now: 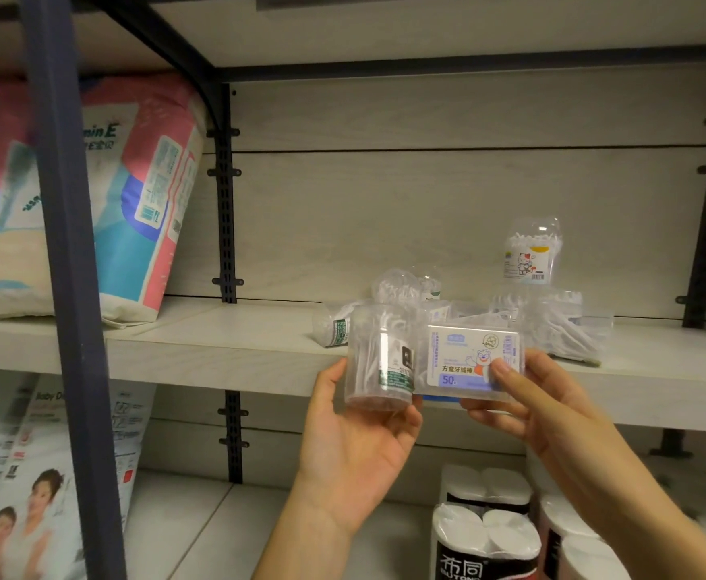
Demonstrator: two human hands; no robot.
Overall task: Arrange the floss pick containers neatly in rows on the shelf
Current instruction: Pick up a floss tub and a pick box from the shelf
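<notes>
"Two containers were in hand at once: the left hand point(357, 450) cradled a round clear tub point(380, 362) from below, and the right hand point(552, 406) pinched a flat rectangular box point(474, 364) with the thumb across its label."

"Where were they against the shelf point(234, 349)?"

"Both were held just in front of its front edge, touching each other side by side, not yet set down. The rest lay behind them in a loose heap point(510, 320), some tipped on their sides; one small tub with a cat label point(531, 251) stood on top of the others near the back panel."

"What could have gone wrong from there?"

"I judged the stacked tub the weak spot. Pushing either held container into the heap could have nudged its support and toppled it. The round tub also rested on an open palm with only light finger contact, so a tilt might have let it roll off toward the toilet-paper rolls point(485, 537) below."

"And the contents?"

"White floss picks showed through the clear walls of the round tub, standing loosely inside. The box's label hid most of its contents, though it read 50. The heap's tubs also held white picks."
</notes>
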